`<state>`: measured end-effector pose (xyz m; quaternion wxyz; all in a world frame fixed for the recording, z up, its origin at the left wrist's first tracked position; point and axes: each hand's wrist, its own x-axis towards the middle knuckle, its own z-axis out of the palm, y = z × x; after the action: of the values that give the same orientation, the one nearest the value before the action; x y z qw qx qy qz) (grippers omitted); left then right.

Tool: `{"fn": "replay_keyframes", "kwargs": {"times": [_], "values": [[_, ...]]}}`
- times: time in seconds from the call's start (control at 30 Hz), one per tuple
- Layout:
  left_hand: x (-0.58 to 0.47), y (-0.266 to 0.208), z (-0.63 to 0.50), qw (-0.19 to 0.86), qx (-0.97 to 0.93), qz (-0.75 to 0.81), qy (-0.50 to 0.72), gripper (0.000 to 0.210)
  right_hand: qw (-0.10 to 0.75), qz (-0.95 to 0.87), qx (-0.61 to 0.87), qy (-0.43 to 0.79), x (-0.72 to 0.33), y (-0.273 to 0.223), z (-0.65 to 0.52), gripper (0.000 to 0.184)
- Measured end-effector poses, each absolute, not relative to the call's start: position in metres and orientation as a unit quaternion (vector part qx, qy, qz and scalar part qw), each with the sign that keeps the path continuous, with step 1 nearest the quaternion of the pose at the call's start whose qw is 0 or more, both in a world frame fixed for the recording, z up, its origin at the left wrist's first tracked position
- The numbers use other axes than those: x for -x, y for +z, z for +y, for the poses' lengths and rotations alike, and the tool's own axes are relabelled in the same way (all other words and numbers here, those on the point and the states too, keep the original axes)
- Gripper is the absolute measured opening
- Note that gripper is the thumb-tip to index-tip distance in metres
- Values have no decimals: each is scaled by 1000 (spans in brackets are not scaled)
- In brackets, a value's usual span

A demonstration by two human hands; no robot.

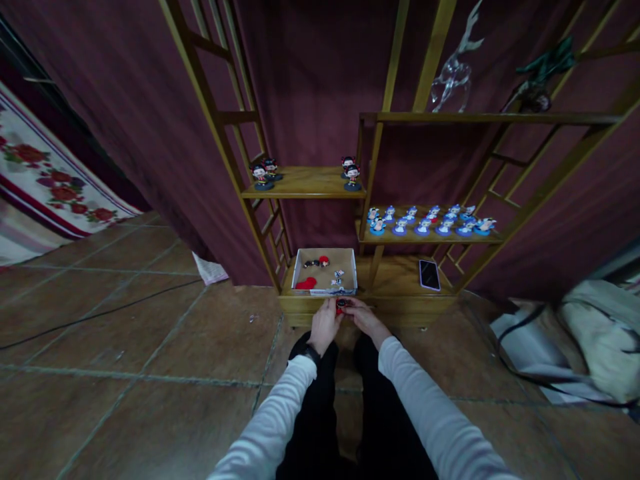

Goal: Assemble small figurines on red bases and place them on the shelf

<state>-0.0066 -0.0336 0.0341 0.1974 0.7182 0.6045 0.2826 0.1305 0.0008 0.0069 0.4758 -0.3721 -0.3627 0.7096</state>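
Between my two hands, in front of the lowest shelf, is a small red and black figurine. My left hand pinches it from the left, and my right hand grips it from the right. Its finer details are too small to make out. Just beyond my hands sits a shallow cardboard box on the lowest shelf. Inside the box lie red pieces, dark and red figurine parts and small white and black pieces.
Dark-haired figurines stand at both ends of the middle shelf. Several blue and white figurines fill the right shelf. A phone lies at lower right. Higher up stands a glass deer. Bags rest on the floor.
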Motion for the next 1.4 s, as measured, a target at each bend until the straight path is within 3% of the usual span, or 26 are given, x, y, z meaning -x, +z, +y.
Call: {"fn": "replay_keyframes", "kwargs": {"times": [0.37,0.83,1.4], "values": [[6,33,-32,130,-785,554,245,47,469,-357,391,707,-137,7,2,46],[6,32,-35,-57,-834,529,144,44,466,-420,379,680,-140,2,1,47],[6,29,-35,-3,-835,522,175,46,463,-413,382,685,-144,-3,4,47]]}}
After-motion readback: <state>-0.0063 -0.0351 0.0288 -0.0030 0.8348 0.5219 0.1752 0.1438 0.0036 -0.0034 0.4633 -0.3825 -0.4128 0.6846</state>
